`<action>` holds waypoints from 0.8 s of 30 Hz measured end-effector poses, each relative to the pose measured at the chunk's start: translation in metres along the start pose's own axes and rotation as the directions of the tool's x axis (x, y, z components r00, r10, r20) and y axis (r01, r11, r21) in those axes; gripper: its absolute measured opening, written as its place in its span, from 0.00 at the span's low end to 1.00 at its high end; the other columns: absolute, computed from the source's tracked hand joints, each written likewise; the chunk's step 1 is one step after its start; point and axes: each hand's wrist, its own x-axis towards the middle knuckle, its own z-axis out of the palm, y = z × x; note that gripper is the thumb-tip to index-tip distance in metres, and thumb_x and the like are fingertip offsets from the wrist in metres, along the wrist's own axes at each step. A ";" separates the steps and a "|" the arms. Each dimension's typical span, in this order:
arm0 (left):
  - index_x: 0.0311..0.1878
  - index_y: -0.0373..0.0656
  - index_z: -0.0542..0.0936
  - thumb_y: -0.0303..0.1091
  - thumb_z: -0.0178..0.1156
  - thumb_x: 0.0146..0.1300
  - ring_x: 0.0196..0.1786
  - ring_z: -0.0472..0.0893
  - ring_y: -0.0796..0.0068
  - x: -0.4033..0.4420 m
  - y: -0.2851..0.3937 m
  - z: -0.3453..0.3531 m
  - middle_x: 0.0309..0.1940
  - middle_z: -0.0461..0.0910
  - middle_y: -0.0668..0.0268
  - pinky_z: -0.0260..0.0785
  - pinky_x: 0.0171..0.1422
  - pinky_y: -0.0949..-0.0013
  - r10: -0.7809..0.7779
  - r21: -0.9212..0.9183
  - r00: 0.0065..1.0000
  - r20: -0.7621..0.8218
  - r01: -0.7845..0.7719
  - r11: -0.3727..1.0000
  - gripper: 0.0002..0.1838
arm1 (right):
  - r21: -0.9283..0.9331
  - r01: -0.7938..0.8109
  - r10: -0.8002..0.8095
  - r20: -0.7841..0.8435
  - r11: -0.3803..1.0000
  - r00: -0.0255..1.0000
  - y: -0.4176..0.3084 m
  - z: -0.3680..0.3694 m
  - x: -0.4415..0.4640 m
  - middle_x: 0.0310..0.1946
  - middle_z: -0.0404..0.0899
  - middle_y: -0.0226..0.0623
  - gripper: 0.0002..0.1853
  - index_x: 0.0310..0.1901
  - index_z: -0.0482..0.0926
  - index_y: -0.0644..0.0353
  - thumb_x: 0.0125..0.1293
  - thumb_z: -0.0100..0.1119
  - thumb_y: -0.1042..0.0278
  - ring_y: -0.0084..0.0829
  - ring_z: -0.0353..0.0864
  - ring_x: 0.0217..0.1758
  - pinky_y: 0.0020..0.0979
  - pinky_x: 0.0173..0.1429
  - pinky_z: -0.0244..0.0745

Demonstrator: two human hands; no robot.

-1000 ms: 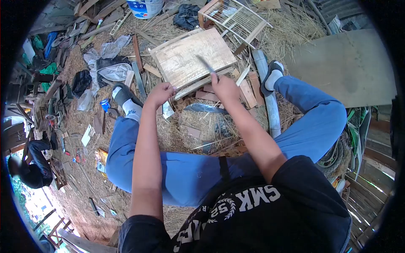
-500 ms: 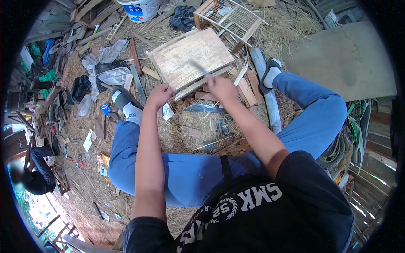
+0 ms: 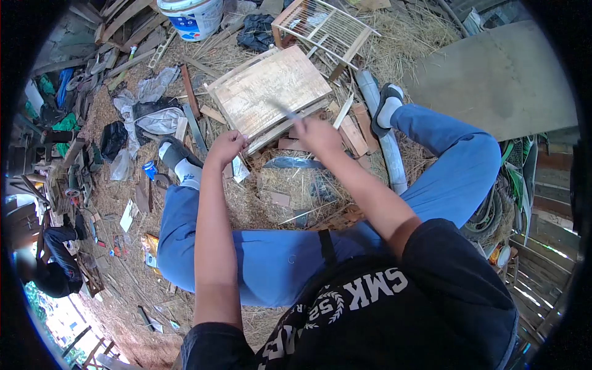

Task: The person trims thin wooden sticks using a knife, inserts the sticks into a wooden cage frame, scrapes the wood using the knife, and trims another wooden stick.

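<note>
My right hand (image 3: 319, 137) is closed around a thin grey blade-like tool (image 3: 282, 110), smeared by motion, that points up and left over a wooden board (image 3: 268, 86). Pale and rectangular, the board rests on a low wooden frame, its top worn and marked. By its near left corner my left hand (image 3: 228, 148) has its fingers pinched together. Whatever sits between those fingertips is too small to make out. Under the board's front edge lie wood offcuts (image 3: 353, 134) and a dark flat strip (image 3: 293, 163).
A slatted wooden cage (image 3: 324, 28) stands behind the board, with a white bucket (image 3: 192, 18) at the back left. My feet flank the board; a grey pole (image 3: 382, 132) lies by the right one. A large flat sheet (image 3: 493, 80) is at right. Another person (image 3: 58, 259) sits far left.
The whole view has shifted slightly, so the board and cage appear a little further left. Both hands stay near the board, and the tool in my right hand is blurred in both frames.
</note>
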 end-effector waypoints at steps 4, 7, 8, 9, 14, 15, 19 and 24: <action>0.34 0.36 0.83 0.41 0.60 0.73 0.34 0.80 0.76 -0.002 0.002 0.000 0.29 0.84 0.66 0.71 0.43 0.68 0.013 -0.033 1.000 0.024 -0.013 0.999 0.17 | -0.089 0.136 -0.130 0.069 0.987 0.989 -0.005 -0.010 -0.003 0.36 0.88 0.53 0.33 0.42 0.87 0.58 0.77 0.42 0.36 0.55 0.89 0.42 0.53 0.48 0.83; 0.33 0.36 0.82 0.41 0.61 0.73 0.34 0.79 0.77 -0.002 0.005 0.002 0.29 0.84 0.66 0.70 0.42 0.68 0.003 -0.036 1.000 -0.013 -0.004 0.999 0.17 | -0.015 0.051 -0.049 0.096 0.999 0.994 -0.012 0.001 -0.006 0.38 0.88 0.50 0.31 0.43 0.88 0.55 0.76 0.42 0.36 0.54 0.89 0.44 0.52 0.49 0.83; 0.33 0.36 0.82 0.41 0.61 0.73 0.34 0.79 0.77 -0.002 0.007 0.001 0.29 0.84 0.66 0.70 0.42 0.68 0.006 -0.033 1.000 -0.006 -0.006 0.999 0.17 | -0.015 0.043 -0.042 0.093 0.999 0.995 -0.011 0.002 -0.008 0.38 0.88 0.50 0.31 0.43 0.88 0.55 0.76 0.42 0.36 0.54 0.89 0.44 0.52 0.49 0.83; 0.32 0.38 0.81 0.42 0.61 0.73 0.33 0.77 0.79 -0.002 0.006 -0.002 0.28 0.82 0.69 0.69 0.41 0.70 0.017 -0.022 1.000 0.014 -0.017 1.000 0.18 | -0.080 0.100 -0.089 0.131 0.992 0.987 -0.011 0.001 -0.010 0.39 0.88 0.51 0.31 0.43 0.88 0.55 0.77 0.42 0.37 0.54 0.88 0.44 0.52 0.50 0.83; 0.31 0.39 0.81 0.45 0.63 0.72 0.34 0.75 0.82 0.001 -0.003 0.002 0.28 0.81 0.72 0.67 0.41 0.71 0.056 -0.034 0.998 -0.014 -0.057 0.998 0.19 | 0.035 0.032 -0.034 0.071 0.999 0.997 -0.009 0.014 -0.006 0.38 0.88 0.52 0.29 0.42 0.88 0.57 0.75 0.47 0.38 0.54 0.89 0.44 0.53 0.50 0.82; 0.31 0.39 0.81 0.45 0.63 0.72 0.34 0.75 0.82 0.001 -0.004 0.002 0.28 0.81 0.72 0.67 0.41 0.71 0.056 -0.033 0.998 -0.009 -0.057 0.998 0.19 | -0.077 0.121 -0.113 0.100 0.990 0.989 -0.017 0.009 -0.021 0.38 0.88 0.53 0.29 0.42 0.88 0.58 0.75 0.48 0.38 0.54 0.89 0.44 0.53 0.50 0.83; 0.31 0.39 0.81 0.46 0.63 0.72 0.34 0.74 0.82 -0.005 0.000 0.001 0.27 0.80 0.73 0.67 0.41 0.71 0.059 -0.025 0.998 -0.003 -0.059 0.998 0.19 | -0.014 0.023 -0.022 0.098 1.000 0.995 -0.014 -0.006 -0.017 0.38 0.88 0.51 0.29 0.42 0.88 0.56 0.75 0.46 0.39 0.55 0.89 0.44 0.52 0.50 0.83; 0.31 0.39 0.80 0.46 0.63 0.72 0.33 0.74 0.82 -0.004 0.003 -0.001 0.27 0.79 0.73 0.67 0.40 0.71 0.060 -0.014 0.998 0.006 -0.060 0.998 0.19 | -0.104 0.096 -0.080 0.148 0.990 0.986 -0.009 -0.004 -0.016 0.41 0.88 0.51 0.30 0.44 0.87 0.57 0.76 0.43 0.38 0.53 0.88 0.46 0.54 0.52 0.82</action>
